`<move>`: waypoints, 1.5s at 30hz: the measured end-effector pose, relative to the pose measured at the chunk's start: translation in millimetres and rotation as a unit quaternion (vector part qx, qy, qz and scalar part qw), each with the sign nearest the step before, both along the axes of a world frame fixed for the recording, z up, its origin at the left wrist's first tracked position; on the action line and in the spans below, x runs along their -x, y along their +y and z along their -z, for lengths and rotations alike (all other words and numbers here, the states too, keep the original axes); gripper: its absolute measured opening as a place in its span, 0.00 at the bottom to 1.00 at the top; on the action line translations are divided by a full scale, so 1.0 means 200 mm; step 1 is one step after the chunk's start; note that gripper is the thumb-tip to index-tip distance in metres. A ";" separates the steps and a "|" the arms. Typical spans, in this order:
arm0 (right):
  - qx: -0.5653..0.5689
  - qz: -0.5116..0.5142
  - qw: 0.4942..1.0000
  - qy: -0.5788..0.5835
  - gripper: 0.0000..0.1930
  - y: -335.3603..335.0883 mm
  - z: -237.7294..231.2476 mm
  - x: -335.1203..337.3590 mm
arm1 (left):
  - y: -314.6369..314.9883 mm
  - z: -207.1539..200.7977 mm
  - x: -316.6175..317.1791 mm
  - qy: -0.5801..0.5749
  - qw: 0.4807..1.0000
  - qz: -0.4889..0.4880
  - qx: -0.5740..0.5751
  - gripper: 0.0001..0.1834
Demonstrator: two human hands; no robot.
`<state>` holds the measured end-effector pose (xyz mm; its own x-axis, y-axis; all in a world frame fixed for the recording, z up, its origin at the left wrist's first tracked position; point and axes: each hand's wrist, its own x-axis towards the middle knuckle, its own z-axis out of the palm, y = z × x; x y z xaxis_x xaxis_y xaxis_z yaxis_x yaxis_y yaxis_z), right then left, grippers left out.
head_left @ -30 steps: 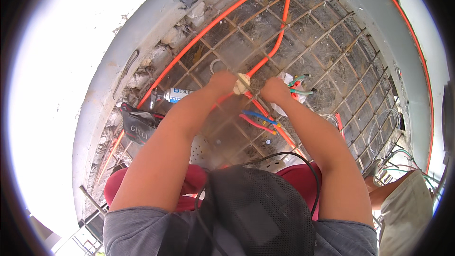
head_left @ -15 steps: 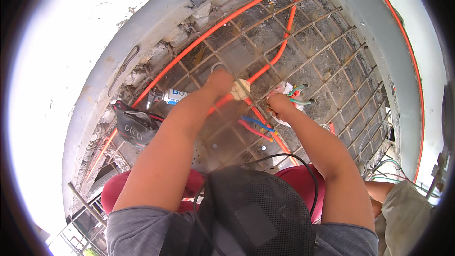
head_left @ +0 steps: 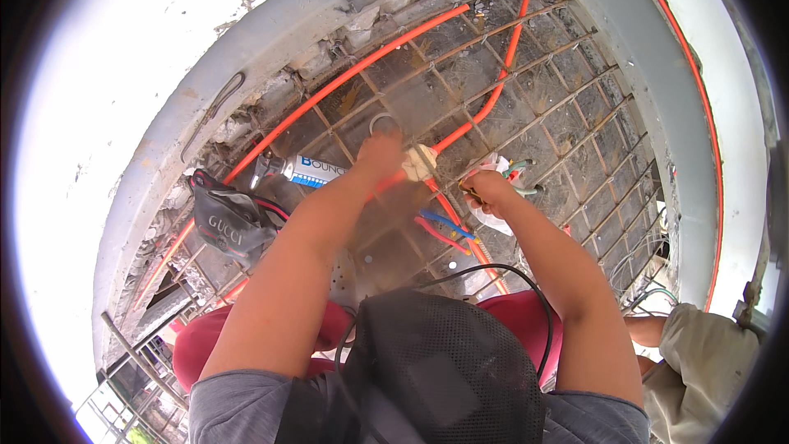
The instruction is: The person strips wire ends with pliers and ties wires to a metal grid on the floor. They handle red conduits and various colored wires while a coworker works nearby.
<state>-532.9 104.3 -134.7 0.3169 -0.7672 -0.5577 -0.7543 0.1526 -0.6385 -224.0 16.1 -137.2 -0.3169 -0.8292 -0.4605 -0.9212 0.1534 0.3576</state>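
My left hand [head_left: 381,153] is smeared by motion, its fingers not readable, just left of a cream junction box [head_left: 419,162]. A pale ring-shaped thing [head_left: 383,122] shows at its far side; whether the hand holds it is unclear. Orange conduit [head_left: 454,138] runs into the box. My right hand [head_left: 491,187] is closed over a white plastic bag [head_left: 496,163], with a small dark and yellowish bit [head_left: 468,191] showing at its fingertips. Green-handled pliers [head_left: 519,167] lie partly behind that hand. Blue wire [head_left: 441,222] and pink wire [head_left: 444,235] lie below the box.
Rebar mesh [head_left: 567,123] spreads over the rough floor. On the left are a white tube [head_left: 316,171] with a dispenser gun, and a black pouch [head_left: 230,218]. A long orange conduit [head_left: 353,71] follows the broken wall edge. Another person's leg [head_left: 699,362] shows at the lower right.
The view has shifted slightly. My left hand remains blurred beside the junction box, and more of the white tube shows. My right hand stays closed at the bag.
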 end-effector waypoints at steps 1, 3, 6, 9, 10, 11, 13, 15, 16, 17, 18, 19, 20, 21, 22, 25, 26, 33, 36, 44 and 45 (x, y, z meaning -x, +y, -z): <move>0.027 -0.006 0.999 0.035 0.09 0.03 -0.02 -0.02 | 0.00 0.01 0.00 -0.006 1.000 0.005 -0.001 0.35; 0.183 -0.080 0.965 0.170 0.10 0.10 -0.06 -0.08 | 0.01 0.03 0.00 -0.013 1.000 0.025 -0.003 0.35; 0.162 -0.158 0.940 0.256 0.12 0.12 -0.10 -0.17 | 0.01 0.08 -0.01 -0.011 0.999 0.034 0.016 0.32; 0.080 -0.008 0.983 0.165 0.10 0.07 -0.12 -0.16 | -0.01 0.09 0.00 -0.011 0.998 0.054 0.020 0.27; -0.028 0.144 0.988 0.056 0.10 0.05 -0.14 -0.13 | -0.02 0.09 0.01 -0.012 0.999 0.049 0.016 0.26; -0.115 0.265 0.957 0.004 0.10 0.05 -0.16 -0.13 | -0.02 0.08 0.02 -0.018 0.999 0.047 0.006 0.25; -0.188 0.351 0.916 -0.049 0.10 0.05 -0.21 -0.13 | -0.03 0.07 0.02 -0.027 0.999 0.039 0.005 0.25; -0.108 0.283 0.953 -0.029 0.10 0.07 -0.25 -0.15 | -0.03 0.07 0.03 -0.035 0.999 0.030 0.007 0.25; -0.027 0.216 0.976 0.026 0.11 0.09 -0.26 -0.17 | -0.02 0.08 0.03 -0.033 0.999 0.030 0.006 0.25; 0.094 0.102 0.983 0.118 0.11 0.10 -0.26 -0.18 | -0.03 0.09 0.03 -0.036 0.999 0.032 0.001 0.25; 0.236 0.001 0.953 0.191 0.11 0.11 -0.24 -0.20 | -0.04 0.10 0.03 -0.041 0.999 0.036 -0.004 0.25; 0.147 -0.047 0.962 0.225 0.13 0.10 -0.21 -0.19 | -0.03 0.11 0.03 -0.047 0.998 0.038 -0.009 0.25; 0.129 -0.080 0.954 0.259 0.13 0.11 -0.17 -0.19 | -0.04 0.12 0.04 -0.052 0.998 0.038 -0.010 0.24; 0.149 -0.108 0.942 0.279 0.13 0.10 -0.11 -0.20 | -0.05 0.12 0.05 -0.058 0.998 0.036 -0.004 0.24; 0.148 -0.130 0.952 0.235 0.12 0.10 -0.07 -0.16 | -0.04 0.12 0.05 -0.062 0.997 0.040 -0.009 0.23; 0.048 0.064 0.997 0.008 0.10 0.08 0.03 -0.05 | -0.04 0.10 0.08 -0.071 0.996 0.043 0.012 0.22; 0.018 0.091 0.993 -0.073 0.09 0.06 0.03 -0.01 | -0.04 0.09 0.09 -0.075 0.996 0.042 0.021 0.22; 0.083 -0.037 0.977 0.193 0.16 0.07 -0.22 -0.19 | -0.11 0.12 0.05 -0.079 0.976 0.184 0.080 0.19; -0.023 0.035 0.987 0.152 0.13 0.05 -0.25 -0.23 | -0.13 0.13 0.05 -0.064 0.982 0.165 0.068 0.20; -0.126 0.246 0.960 -0.036 0.11 0.00 -0.29 -0.13 | -0.13 0.07 0.09 -0.082 0.986 0.137 0.052 0.19; -0.008 0.121 0.991 0.056 0.12 0.03 -0.30 -0.14 | -0.13 0.08 0.08 -0.089 0.982 0.159 0.054 0.19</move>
<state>-504.3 109.8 -74.0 0.0603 -0.8045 -0.5909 -0.7600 0.3468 -0.5497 -239.1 -9.3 -153.1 -0.4893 -0.7490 -0.4468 -0.8675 0.4707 0.1608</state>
